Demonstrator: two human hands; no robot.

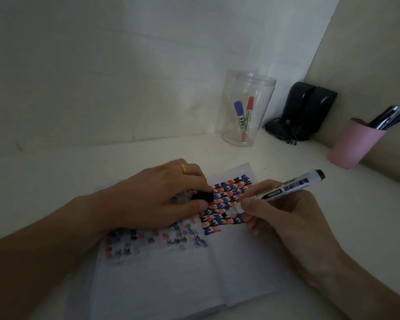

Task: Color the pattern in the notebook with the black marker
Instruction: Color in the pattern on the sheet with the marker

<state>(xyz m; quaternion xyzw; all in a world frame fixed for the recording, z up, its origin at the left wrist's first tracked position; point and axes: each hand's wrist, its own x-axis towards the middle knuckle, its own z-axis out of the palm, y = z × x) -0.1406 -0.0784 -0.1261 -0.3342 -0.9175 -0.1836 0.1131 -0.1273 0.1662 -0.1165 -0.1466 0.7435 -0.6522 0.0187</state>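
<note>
**Pattern mostly filled, marker on the page**

Head view: the open white notebook [171, 273] lies flat on the pale desk [79, 169]. Its pattern of small red, blue and black shapes [226, 197] looks largely coloured — a few pale cells remain near the tip. The right hand [286, 218] pinches the white-barrelled black marker [284, 188], tip down on the pattern. The left hand [162, 199] presses the page, its fingers curled round the black cap [202, 196]. I judge the colouring well along, unfinished.

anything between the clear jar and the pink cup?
Yes: in the head view a black stapler-like device stands in the corner between the clear jar and the pink cup, touching neither.
</note>
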